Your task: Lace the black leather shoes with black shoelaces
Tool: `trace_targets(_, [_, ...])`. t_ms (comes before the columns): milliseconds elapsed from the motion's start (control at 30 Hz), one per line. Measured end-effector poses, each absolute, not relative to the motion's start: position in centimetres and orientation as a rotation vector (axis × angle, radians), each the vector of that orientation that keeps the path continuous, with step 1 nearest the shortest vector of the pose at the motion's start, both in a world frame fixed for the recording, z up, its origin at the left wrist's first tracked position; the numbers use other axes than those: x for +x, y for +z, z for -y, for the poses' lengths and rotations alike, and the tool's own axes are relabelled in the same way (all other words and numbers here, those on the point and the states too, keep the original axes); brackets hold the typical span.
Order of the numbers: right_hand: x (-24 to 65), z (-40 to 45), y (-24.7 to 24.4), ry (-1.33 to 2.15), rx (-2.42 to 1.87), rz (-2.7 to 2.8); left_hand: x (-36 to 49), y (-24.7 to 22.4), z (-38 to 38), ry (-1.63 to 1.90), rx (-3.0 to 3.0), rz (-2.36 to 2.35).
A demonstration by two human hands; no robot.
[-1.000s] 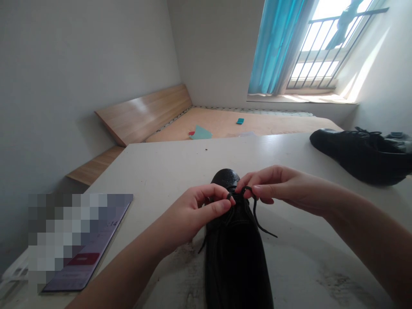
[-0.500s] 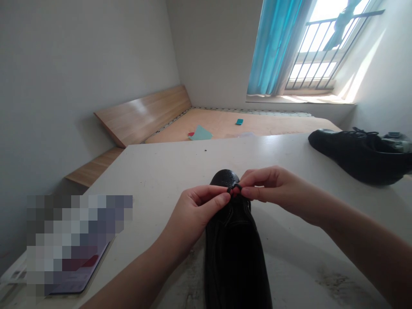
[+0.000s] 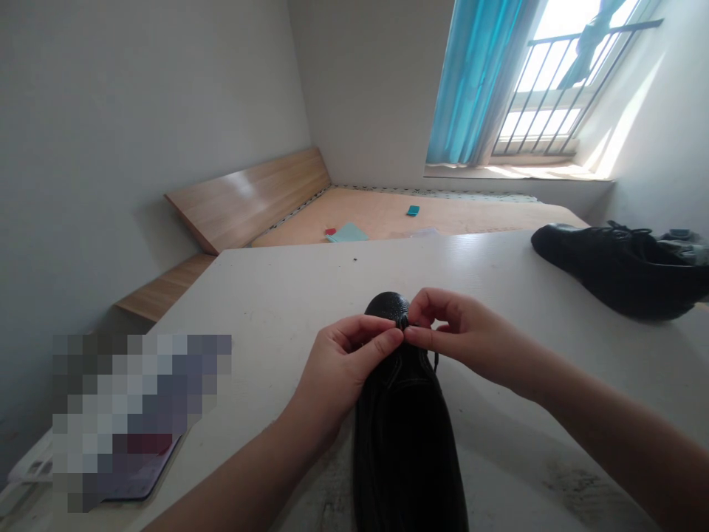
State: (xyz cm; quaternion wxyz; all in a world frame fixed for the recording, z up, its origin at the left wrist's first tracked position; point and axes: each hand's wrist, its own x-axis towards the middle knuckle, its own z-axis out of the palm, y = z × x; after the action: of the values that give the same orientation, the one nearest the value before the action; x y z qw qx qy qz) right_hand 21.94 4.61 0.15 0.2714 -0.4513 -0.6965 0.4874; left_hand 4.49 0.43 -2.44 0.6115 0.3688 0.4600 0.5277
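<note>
A black leather shoe [image 3: 407, 443] stands on the white table, its toe pointing away from me. Over its front, my left hand [image 3: 348, 351] pinches a black shoelace [image 3: 402, 322] between thumb and forefinger. My right hand [image 3: 451, 321] is closed on the same lace from the other side, the two sets of fingertips almost touching. One loose lace end hangs down the right side of the shoe. Most of the knotted part is hidden behind my fingers.
A second black shoe [image 3: 620, 270], its lace tied in a bow, rests at the table's right. At the left lies a flat, partly blurred-out item [image 3: 149, 480]. Beyond the white table [image 3: 277, 295] is a bed [image 3: 377, 203] with small papers on it.
My hands have drawn closer together, and the lace loops that showed between them are now smaller and mostly covered. The right fingers have shifted left along the lace.
</note>
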Motion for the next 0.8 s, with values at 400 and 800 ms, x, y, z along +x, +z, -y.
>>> trace_targets(400, [22.03,-4.34,-0.02,1.038,-1.073,2.143,4.45,-2.34,-0.62,1.178,0.987,-1.09])
trace_targets(800, [21.72,-4.21,-0.81,1.162,-1.02,2.034,4.99,-2.13,-1.15,1.234,1.012,-1.078])
